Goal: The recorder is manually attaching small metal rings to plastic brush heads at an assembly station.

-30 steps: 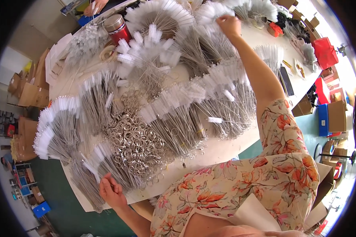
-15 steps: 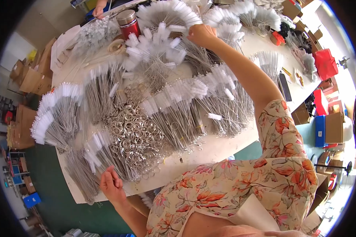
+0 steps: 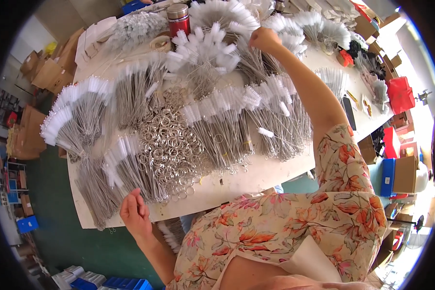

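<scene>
My right hand (image 3: pixel 264 39) reaches far across the white table (image 3: pixel 256 178), fist closed among the wire stems of a fan of white-tipped brushes (image 3: pixel 209 48). My left hand (image 3: pixel 135 212) hovers at the table's near edge, fingers loosely together, beside a bundle of wire brushes (image 3: pixel 125 169). I cannot tell whether it holds anything. A heap of shiny metal rings (image 3: pixel 171 145) lies in the middle of the table. More brush bundles (image 3: pixel 275 121) spread out around the rings.
A red flask (image 3: pixel 179 19) and a tape roll (image 3: pixel 160 43) stand at the far side. A dark phone (image 3: pixel 349 112) lies at the right edge. Cardboard boxes (image 3: pixel 48 72) are stacked to the left. Red bins (image 3: pixel 400 94) and a blue crate (image 3: pixel 386 176) stand on the right.
My right hand has swung left along the far brush bundles. My left hand has stayed at the near edge.
</scene>
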Demonstrator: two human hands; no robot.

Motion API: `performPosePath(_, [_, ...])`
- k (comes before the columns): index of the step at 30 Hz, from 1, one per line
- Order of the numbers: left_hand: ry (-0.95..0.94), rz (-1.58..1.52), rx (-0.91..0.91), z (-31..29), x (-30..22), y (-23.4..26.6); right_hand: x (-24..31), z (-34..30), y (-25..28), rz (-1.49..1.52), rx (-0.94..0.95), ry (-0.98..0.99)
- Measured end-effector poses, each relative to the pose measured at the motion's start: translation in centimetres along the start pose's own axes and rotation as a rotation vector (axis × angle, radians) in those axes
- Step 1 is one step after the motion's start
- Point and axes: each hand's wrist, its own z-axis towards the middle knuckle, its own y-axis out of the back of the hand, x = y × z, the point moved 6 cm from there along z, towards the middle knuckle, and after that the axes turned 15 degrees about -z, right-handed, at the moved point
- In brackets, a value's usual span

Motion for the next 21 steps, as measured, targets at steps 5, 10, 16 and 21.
performPosePath(5, [-0.231,0.081,0.138,0.4,-0.5,-2.7,4.3,-4.7,10.8,0.458,-0.486,0.174])
performPosePath(10, [-0.303,0.283,0.274,0.9,-1.5,-11.1,14.3,-14.1,10.7,1.587,0.064,0.464])
performPosePath(16, [-0.351,0.381,0.459,3.4,3.3,-16.3,22.1,-27.3,7.7,1.342,0.45,0.558])
performPosePath(21, [-1.041,0.402,0.299,0.2,0.8,-14.2,17.7,-28.7,4.2,1.558,0.124,0.411])
